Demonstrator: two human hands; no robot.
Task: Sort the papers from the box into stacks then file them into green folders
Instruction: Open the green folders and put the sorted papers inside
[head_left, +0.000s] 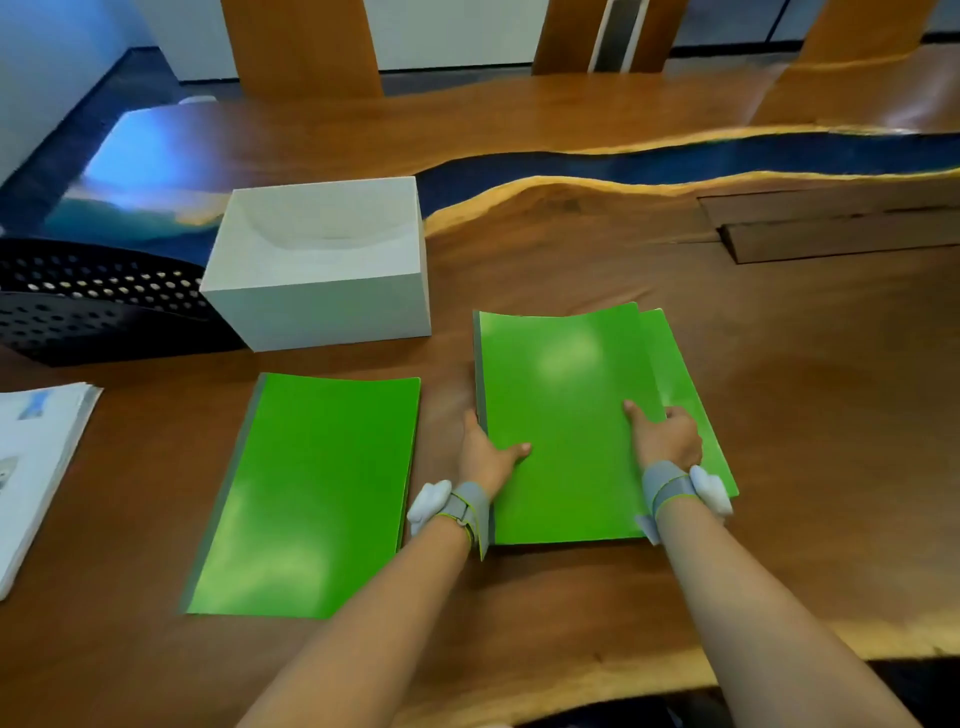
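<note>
Two green folders lie on the wooden table. The left folder (311, 493) lies closed and untouched. The right folder (561, 410) sits on top of another green folder (685, 395) that sticks out along its right side. My left hand (488, 452) grips the right folder's spine edge, with the thumb on the cover. My right hand (667, 436) grips its right edge, thumb on top and fingers curled under the cover. A white box (322, 265) stands behind the left folder; no papers show in it. A stack of papers (36, 467) lies at the far left.
A black perforated file rack (98, 301) stands left of the white box. A dark blue resin strip (675, 161) runs across the table behind the folders. A wooden hatch (831, 223) is set in the table at the right. Chairs stand at the far side.
</note>
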